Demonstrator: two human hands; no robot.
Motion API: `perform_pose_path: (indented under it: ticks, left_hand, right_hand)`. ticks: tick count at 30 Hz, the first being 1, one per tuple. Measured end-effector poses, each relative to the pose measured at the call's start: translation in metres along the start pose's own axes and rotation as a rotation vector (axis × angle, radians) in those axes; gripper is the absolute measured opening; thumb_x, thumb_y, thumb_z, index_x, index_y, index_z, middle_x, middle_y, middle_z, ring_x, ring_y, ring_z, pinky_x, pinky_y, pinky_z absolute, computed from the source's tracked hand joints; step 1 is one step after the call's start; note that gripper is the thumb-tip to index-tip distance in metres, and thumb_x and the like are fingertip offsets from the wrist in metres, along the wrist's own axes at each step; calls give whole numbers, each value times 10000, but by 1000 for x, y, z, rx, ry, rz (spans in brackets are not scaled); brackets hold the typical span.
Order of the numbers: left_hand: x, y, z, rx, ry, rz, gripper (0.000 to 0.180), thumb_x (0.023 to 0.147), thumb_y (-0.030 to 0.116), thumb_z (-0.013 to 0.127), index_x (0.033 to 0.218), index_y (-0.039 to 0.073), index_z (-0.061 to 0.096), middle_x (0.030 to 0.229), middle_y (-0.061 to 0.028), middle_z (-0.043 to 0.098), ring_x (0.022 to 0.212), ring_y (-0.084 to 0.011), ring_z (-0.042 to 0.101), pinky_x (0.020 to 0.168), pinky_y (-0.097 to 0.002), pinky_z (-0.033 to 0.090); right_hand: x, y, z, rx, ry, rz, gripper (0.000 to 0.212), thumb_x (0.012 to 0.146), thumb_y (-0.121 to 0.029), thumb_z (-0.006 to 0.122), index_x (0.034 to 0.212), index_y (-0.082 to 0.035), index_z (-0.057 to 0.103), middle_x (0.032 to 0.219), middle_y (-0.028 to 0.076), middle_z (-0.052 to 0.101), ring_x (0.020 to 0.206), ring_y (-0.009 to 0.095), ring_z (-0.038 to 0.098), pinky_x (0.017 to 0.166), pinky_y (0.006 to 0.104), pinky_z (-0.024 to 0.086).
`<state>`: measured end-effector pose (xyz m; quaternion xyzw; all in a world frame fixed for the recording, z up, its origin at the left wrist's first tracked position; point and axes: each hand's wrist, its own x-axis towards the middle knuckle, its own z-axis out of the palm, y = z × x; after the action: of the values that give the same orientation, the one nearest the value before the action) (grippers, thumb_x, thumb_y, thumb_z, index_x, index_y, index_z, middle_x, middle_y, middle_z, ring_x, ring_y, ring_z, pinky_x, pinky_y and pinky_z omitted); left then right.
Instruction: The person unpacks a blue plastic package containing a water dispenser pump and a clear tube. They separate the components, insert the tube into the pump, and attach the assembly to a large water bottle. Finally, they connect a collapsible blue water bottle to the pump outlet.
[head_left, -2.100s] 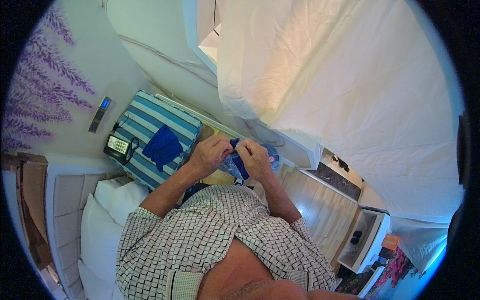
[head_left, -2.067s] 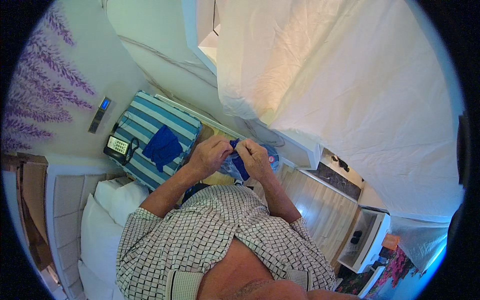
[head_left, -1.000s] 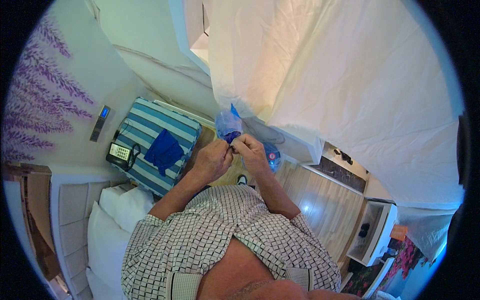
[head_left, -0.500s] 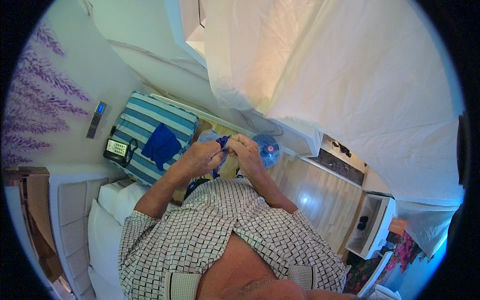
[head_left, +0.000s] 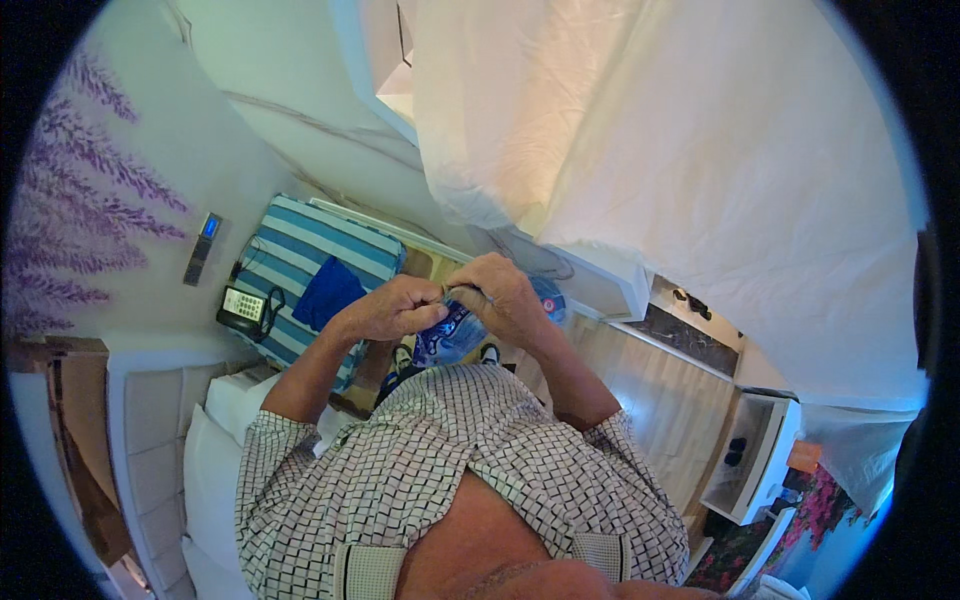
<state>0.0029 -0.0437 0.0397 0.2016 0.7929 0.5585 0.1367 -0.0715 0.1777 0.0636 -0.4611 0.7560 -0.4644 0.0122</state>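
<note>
Blue-printed plastic packet has dropped & spread out below the fingers since the last frame; there, it was bunched btwn the fists w/ clear film poking out past the L hand. Its printed face now shows, so the handling is down to the top edge, w/ the body seeming to hang free (my read). R hand has come up a bit & covers more of the clear blue water jug behind it.

Grip, same head view: L hand is curled tight, thumb pointing toward the R hand, fingertips apparently pinching the packet's top edge. R hand arches over that edge in a narrow pinch, thumb under the fingers. Hands nearly touch. Exact contact is hidden; can't tell if the film is torn.

Packet's spot: btwn & below both hands in frame, just beyond the checked shirt, w/ a shoe near its R side. To the L, a blue-&-white striped table cover bears a crumpled royal-blue cloth & a corded desk phone.
</note>
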Motion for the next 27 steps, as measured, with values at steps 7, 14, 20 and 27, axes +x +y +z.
perform_pose_path:
  ticks: [7, 14, 20, 27]
  left_hand:
    - [4, 26, 7, 182, 209, -120, 186, 950, 177, 601, 850, 19, 589, 720, -72, 560, 636, -165, 519, 584, -325, 445]
    - [-2, 19, 19, 252, 479, -87, 119, 921, 91, 617, 983, -9, 640, 842, -132, 640, 744, -228, 626, 690, -340, 511]
    - [-3, 21, 22, 380, 641, 41, 127, 921, 92, 634, 1000, -6, 655, 888, -148, 673, 796, -234, 663, 721, -337, 528]
    - [-1, 21, 15, 282, 797, -23, 148, 957, 131, 614, 1003, -1, 662, 864, -135, 692, 753, -194, 661, 697, -312, 530]
  right_hand:
    - [-12, 15, 11, 52, 170, 190, 128, 908, -146, 656, 938, -24, 682, 884, 167, 673, 835, 361, 640, 734, 423, 517]
    - [-12, 14, 14, 150, 288, 417, 111, 946, -94, 624, 959, -4, 687, 827, 90, 692, 719, 119, 622, 667, 287, 507]
    - [-10, 6, 5, 145, 397, 354, 110, 939, -128, 645, 947, -25, 682, 791, 103, 673, 695, 154, 620, 651, 312, 503]
    - [-11, 15, -12, 452, 201, 491, 189, 954, -138, 636, 1111, -34, 629, 949, 61, 673, 837, 149, 618, 759, 314, 516]
